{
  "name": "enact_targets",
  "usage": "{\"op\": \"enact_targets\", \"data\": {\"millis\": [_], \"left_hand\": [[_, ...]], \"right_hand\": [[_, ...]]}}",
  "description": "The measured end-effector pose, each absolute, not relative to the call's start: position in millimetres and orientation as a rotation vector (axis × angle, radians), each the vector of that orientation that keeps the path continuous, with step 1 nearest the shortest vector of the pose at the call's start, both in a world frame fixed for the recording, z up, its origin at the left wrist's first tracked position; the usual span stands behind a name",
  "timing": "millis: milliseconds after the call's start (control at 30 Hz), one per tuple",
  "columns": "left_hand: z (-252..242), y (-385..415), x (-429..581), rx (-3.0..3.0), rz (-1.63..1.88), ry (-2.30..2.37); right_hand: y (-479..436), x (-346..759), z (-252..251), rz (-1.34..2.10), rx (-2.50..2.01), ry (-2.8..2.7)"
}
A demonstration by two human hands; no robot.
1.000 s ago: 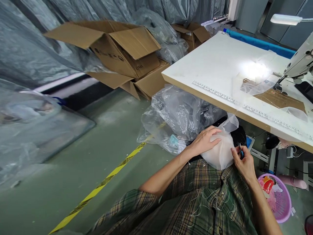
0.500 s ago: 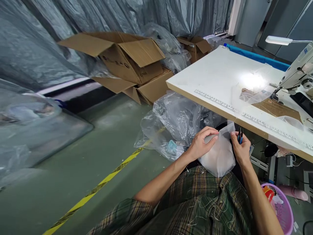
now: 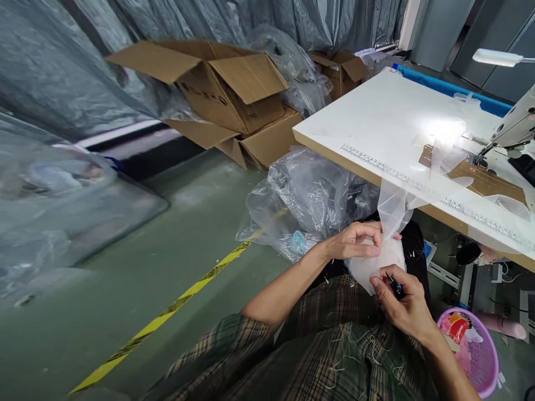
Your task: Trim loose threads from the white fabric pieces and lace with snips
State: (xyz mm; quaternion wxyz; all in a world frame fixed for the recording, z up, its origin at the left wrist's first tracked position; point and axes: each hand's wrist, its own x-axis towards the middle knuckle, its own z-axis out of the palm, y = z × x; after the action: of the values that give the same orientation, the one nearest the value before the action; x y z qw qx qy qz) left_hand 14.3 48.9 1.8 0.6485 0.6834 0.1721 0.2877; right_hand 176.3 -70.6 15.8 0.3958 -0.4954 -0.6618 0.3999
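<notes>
White sewing table (image 3: 355,114) ahead, and our left hand (image 3: 357,240), fingers curled, pinches sheer white fabric (image 3: 392,211) over our lap (image 3: 415,253); lower down, our right hand (image 3: 405,301) curls inward, fingers closed around thread snips (image 3: 395,286).

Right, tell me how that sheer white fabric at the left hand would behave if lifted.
The sheer white fabric would probably flop, since it bends and creases at the left hand. It is likely light for its size, looking thin and see-through. It seems unlikely to roll, gathered as it is in loose folds.
</notes>
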Motion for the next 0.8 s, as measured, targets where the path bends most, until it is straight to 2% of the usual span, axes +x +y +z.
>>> {"op": "enact_targets", "data": {"millis": [300, 800], "left_hand": [[5.8, 37.3, 3.3, 1.626, 0.589, 0.653], [-1.5, 35.2, 8.1, 1.497, 0.613, 0.713]], "right_hand": [[-46.9, 194.5, -0.5, 1.018, -1.567, -1.508], [-42.1, 187.5, -1.6, 0.891, -1.544, -1.613]]}}
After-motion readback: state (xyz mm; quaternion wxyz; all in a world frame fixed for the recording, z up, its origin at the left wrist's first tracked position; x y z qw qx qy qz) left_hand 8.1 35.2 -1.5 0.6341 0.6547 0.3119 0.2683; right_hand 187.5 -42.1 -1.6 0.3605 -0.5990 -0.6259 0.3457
